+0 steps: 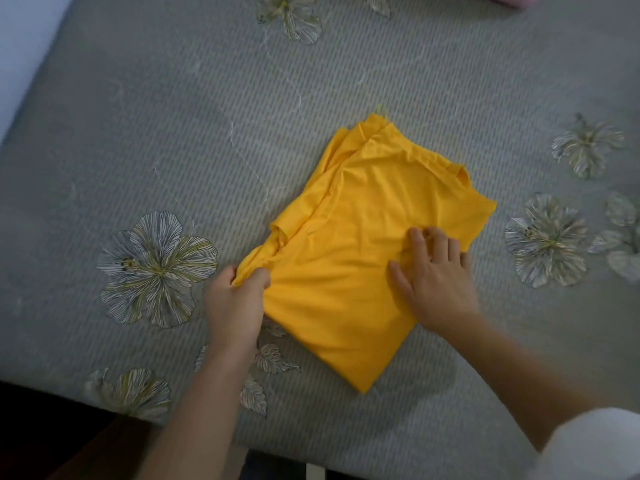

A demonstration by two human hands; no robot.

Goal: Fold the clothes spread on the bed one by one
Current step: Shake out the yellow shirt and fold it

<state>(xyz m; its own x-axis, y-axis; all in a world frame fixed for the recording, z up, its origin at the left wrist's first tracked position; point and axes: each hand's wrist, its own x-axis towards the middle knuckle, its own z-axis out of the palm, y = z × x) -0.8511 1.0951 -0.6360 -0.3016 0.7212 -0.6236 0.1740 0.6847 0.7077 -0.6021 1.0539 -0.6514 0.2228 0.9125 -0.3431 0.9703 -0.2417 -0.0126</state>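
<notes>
Left hand (pixel 235 299): fingers curled tight, pinching the near-left corner of the yellow garment (pixel 353 258). Right hand (pixel 433 275): fingers straight and slightly spread, pressing flat on the garment's right part (palm down). The garment lies folded in several layers on the bed (pixel 242 133), whose grey cover bears printed flowers, near its front edge.

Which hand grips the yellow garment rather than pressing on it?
The left hand: it pinches a corner of the yellow garment, while the right hand lies flat on top, fingers spread.
</notes>
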